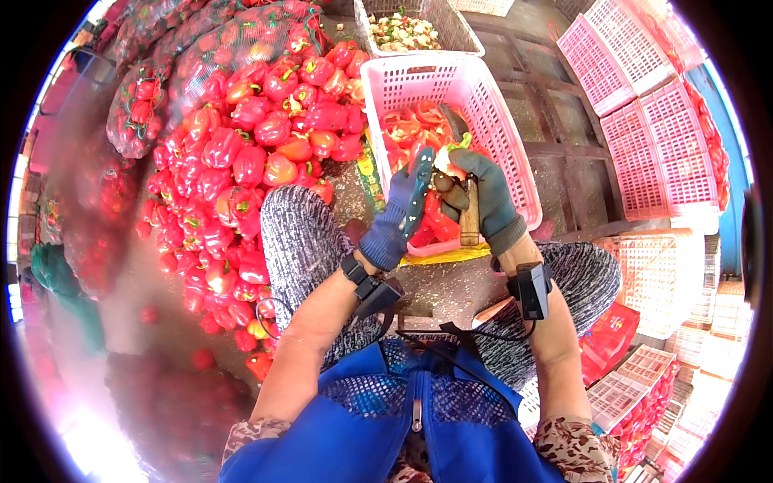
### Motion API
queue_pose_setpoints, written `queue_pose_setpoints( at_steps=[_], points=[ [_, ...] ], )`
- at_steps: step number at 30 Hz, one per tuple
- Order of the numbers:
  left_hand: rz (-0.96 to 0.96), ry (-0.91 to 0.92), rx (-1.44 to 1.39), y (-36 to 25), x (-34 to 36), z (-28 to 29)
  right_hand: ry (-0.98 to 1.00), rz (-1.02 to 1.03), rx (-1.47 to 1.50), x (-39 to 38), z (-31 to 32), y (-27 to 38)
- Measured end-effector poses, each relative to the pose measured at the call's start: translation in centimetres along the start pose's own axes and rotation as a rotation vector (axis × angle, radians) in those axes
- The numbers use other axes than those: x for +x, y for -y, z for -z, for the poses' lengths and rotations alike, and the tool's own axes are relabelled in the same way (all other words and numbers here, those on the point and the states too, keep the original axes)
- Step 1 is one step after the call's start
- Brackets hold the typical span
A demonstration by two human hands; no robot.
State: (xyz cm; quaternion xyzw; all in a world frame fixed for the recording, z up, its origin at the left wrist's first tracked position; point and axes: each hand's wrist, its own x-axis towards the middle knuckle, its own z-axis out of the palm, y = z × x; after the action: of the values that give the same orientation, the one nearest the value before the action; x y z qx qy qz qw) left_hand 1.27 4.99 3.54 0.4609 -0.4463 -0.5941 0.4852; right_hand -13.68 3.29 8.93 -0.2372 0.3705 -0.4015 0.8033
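Speckled floor [443, 291], bright white glare [98, 441]

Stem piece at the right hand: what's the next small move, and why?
Probably drop the stem piece into the grey bin: the right hand seems to hold it, and that bin holds similar pale, green scraps, while the pink crate holds red pepper pieces.

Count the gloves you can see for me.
2: one blue glove on the left hand, one teal glove on the right hand. Any others would be hidden from this view.
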Motion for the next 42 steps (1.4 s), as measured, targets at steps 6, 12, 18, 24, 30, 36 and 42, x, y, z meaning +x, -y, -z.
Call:
queue_pose_setpoints(
  at_steps=[6, 12, 18, 24, 30, 36, 42],
  points=[
    [-0.148, -0.204, 0.574, 6.8, 5.7, 0.8, -0.148, 0.177, 0.072, 0.2, 1.2, 1.9],
    [0.024, -0.163, 0.411, 6.3, 5.0, 1.3, -0.446, -0.147, -0.069, 2.5, 7.9, -3.8],
    [0.011, -0.237, 0.031, 6.6, 5.2, 3.4, -0.268, 0.277, -0.053, 11.7, 2.0, 10.3],
    [-0.331, -0.281, -0.277, -3.3, 2.7, 11.5, -0.017, 0.215, 0.083, 12.0, 1.8, 10.8],
    [-0.417, -0.459, -0.043, -7.0, -5.7, 22.7, -0.190, -0.001, 0.210, 1.3, 8.2, 2.8],
    [0.116, -0.391, 0.748, 12.6, -19.6, 29.3, -0.377, 0.063, 0.108, -0.2, 8.8, -1.3],
    [0.076, 0.210, 1.620, 16.7, -20.3, 26.2, -0.322, 0.025, 0.148, -2.1, 9.2, -0.6]
  ],
)
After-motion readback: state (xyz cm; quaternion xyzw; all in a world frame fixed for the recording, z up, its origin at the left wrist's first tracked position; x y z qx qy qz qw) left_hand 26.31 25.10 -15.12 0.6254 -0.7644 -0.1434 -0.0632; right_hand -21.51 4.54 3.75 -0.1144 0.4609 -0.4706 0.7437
